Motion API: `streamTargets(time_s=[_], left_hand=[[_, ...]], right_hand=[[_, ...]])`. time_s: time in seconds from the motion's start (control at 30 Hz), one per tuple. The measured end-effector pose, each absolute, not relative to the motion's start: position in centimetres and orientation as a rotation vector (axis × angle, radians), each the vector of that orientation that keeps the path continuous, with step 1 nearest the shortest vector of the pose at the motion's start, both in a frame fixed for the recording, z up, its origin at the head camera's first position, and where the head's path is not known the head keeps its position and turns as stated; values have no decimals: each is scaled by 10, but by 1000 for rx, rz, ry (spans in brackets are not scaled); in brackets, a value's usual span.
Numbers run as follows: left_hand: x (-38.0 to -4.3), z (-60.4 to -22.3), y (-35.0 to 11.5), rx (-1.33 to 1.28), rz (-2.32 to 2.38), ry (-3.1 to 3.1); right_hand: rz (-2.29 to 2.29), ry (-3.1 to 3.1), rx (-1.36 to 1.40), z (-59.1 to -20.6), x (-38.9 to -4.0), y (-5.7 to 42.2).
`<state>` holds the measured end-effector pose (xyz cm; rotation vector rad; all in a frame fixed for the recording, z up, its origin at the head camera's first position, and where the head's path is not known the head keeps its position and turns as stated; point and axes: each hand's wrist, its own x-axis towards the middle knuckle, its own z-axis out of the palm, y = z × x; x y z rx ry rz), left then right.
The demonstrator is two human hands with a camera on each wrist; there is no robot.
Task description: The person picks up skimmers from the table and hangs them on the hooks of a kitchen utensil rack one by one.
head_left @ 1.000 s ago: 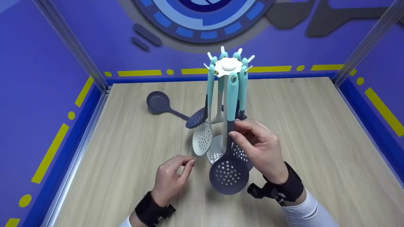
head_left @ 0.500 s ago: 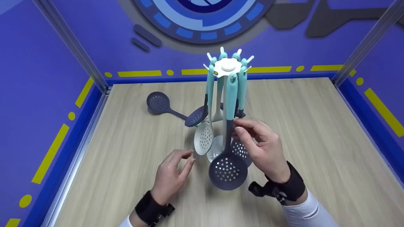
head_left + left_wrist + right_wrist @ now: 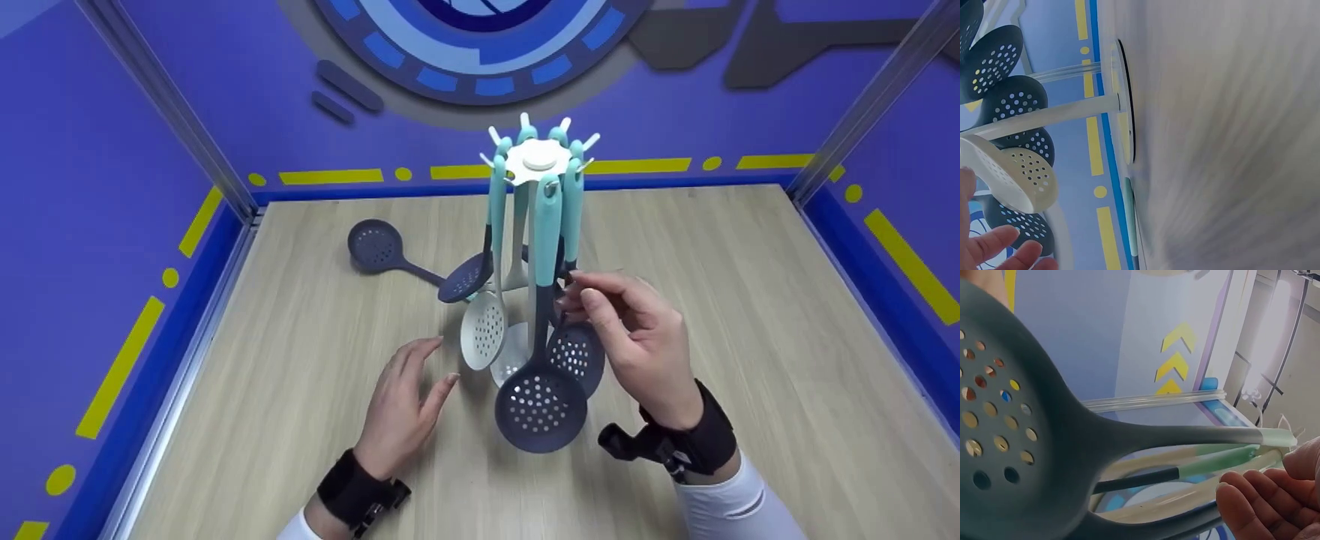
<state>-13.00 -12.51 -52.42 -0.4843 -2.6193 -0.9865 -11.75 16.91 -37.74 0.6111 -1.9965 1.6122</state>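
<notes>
A white rotary rack (image 3: 538, 160) stands upright with several turquoise-handled utensils hanging round its top. Nearest the camera hangs a dark slotted ladle (image 3: 540, 409), which fills the left of the right wrist view. My right hand (image 3: 637, 337) is just right of its shaft, fingers bent and thumb apart from them, gripping nothing visible. Its fingertips are close to a second dark skimmer (image 3: 576, 360); contact is unclear. My left hand (image 3: 397, 409) is left of the rack with relaxed, parted fingers, beside a hanging white skimmer (image 3: 482, 330) and apart from it.
Another dark slotted ladle (image 3: 375, 246) lies on the wooden table (image 3: 285, 352), its handle running behind the rack. The rack's round base (image 3: 1125, 107) rests on the tabletop. Blue patterned panels (image 3: 885, 225) enclose the back and sides.
My right hand has let go of the front ladle's shaft and moved slightly right. My left hand's thumb and fingers have spread apart. The front ladle hangs slightly farther back.
</notes>
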Motion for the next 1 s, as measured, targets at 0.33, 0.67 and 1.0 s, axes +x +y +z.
streamTargets(time_s=[0.33, 0.67, 1.0], left_hand=[[-162, -519, -142, -438, -910, -2647], [-243, -527, -157, -426, -719, -2759], [-296, -533, -144, -511, -526, -2867]], right_hand=[[1586, -1895, 604, -372, -122, 177], [1571, -1861, 584, -370, -123, 182], [1553, -1842, 584, -369, -125, 185]])
